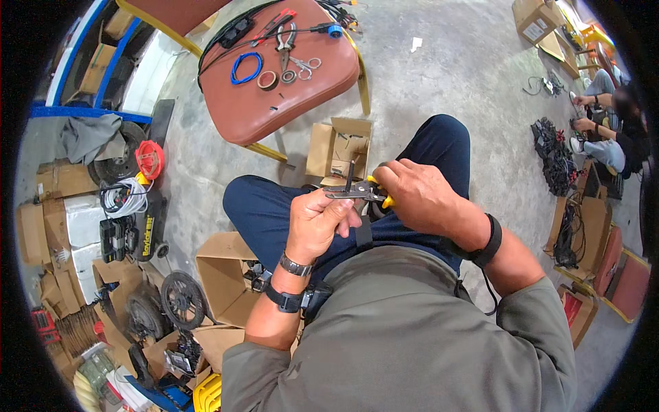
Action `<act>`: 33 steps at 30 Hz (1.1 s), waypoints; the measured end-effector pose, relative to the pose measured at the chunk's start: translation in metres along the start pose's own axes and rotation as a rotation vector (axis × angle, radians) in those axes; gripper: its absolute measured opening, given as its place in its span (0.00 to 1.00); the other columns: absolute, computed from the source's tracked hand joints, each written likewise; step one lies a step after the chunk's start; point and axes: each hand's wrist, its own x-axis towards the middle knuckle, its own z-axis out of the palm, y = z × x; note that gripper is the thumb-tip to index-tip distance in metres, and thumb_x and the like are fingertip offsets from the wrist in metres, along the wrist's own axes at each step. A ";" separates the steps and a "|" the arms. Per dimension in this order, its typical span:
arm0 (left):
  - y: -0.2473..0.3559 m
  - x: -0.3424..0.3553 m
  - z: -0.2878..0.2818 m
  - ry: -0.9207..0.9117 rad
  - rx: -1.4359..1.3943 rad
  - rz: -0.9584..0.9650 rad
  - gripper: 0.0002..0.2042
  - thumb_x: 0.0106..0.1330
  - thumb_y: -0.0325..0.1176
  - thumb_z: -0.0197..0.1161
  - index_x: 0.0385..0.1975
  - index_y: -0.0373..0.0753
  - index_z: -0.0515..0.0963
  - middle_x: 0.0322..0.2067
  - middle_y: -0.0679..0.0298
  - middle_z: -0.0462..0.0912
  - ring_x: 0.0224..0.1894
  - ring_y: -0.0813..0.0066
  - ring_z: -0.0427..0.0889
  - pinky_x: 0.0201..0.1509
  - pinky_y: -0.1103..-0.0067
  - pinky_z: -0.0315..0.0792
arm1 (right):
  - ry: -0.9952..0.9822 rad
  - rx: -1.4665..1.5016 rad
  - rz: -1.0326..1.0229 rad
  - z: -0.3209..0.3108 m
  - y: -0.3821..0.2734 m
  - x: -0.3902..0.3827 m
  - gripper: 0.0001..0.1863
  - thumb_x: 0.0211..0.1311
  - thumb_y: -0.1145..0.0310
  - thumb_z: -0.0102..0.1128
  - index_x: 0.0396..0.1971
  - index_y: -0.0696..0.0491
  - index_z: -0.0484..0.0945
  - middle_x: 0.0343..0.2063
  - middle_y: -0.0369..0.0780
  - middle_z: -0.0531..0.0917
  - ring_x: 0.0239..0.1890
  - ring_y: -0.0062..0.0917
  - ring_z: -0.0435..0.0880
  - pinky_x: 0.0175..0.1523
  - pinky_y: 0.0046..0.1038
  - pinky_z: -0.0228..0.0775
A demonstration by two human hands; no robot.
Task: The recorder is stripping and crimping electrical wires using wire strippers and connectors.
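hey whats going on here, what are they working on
A person's right hand grips yellow-handled pliers. The left hand is up at the pliers' jaws, where a short dark piece sticks up; exactly what that hand pinches is hard to see. Ahead, a brown chair holds a blue cable coil, scissors and grey pliers.

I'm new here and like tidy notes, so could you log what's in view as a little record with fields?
Right grip: closed around a yellow-handled tool
Left grip: at the tool's head; anything pinched there is too small to tell
Below the hands: the person's dark trousers
Chair: holds pliers, scissors, a blue coil
Floor ahead: open carton
Far right: another person, seated low
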 end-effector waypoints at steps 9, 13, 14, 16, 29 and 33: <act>-0.004 0.004 0.011 0.198 0.282 0.197 0.07 0.70 0.28 0.60 0.34 0.32 0.83 0.21 0.64 0.83 0.20 0.84 0.77 0.22 0.85 0.69 | -0.121 -0.102 0.188 -0.020 -0.022 -0.002 0.13 0.53 0.71 0.61 0.38 0.59 0.73 0.29 0.45 0.80 0.34 0.39 0.83 0.37 0.38 0.74; -0.004 0.007 0.014 0.292 0.449 0.328 0.07 0.69 0.27 0.59 0.32 0.33 0.82 0.21 0.66 0.83 0.20 0.85 0.77 0.23 0.84 0.70 | -0.077 -0.115 0.134 -0.014 -0.017 0.000 0.10 0.50 0.74 0.58 0.33 0.60 0.72 0.27 0.47 0.81 0.32 0.42 0.84 0.34 0.40 0.77; -0.002 0.007 0.015 0.303 0.477 0.333 0.07 0.69 0.27 0.59 0.31 0.33 0.82 0.22 0.65 0.83 0.20 0.85 0.77 0.23 0.84 0.71 | -0.057 -0.110 0.136 -0.013 -0.016 0.000 0.10 0.50 0.74 0.58 0.33 0.59 0.72 0.27 0.47 0.81 0.32 0.42 0.84 0.35 0.40 0.77; -0.002 0.006 0.015 0.279 0.357 0.231 0.07 0.70 0.28 0.59 0.32 0.33 0.82 0.23 0.63 0.84 0.21 0.83 0.77 0.23 0.84 0.71 | -0.023 -0.098 0.114 -0.008 -0.009 0.000 0.09 0.50 0.74 0.58 0.33 0.59 0.72 0.27 0.46 0.80 0.33 0.42 0.84 0.36 0.40 0.77; 0.001 -0.004 0.002 -0.005 -0.067 -0.003 0.12 0.71 0.35 0.59 0.36 0.30 0.80 0.24 0.56 0.84 0.19 0.78 0.78 0.22 0.84 0.70 | 0.024 0.006 -0.021 0.000 0.001 -0.003 0.10 0.51 0.76 0.58 0.34 0.58 0.72 0.28 0.45 0.79 0.34 0.42 0.83 0.37 0.39 0.77; -0.001 -0.003 0.005 0.086 0.015 0.071 0.10 0.71 0.33 0.59 0.36 0.31 0.81 0.23 0.59 0.84 0.19 0.80 0.76 0.22 0.85 0.69 | -0.031 -0.040 0.056 -0.012 -0.016 -0.006 0.10 0.50 0.76 0.58 0.34 0.60 0.73 0.28 0.48 0.80 0.34 0.42 0.84 0.37 0.39 0.77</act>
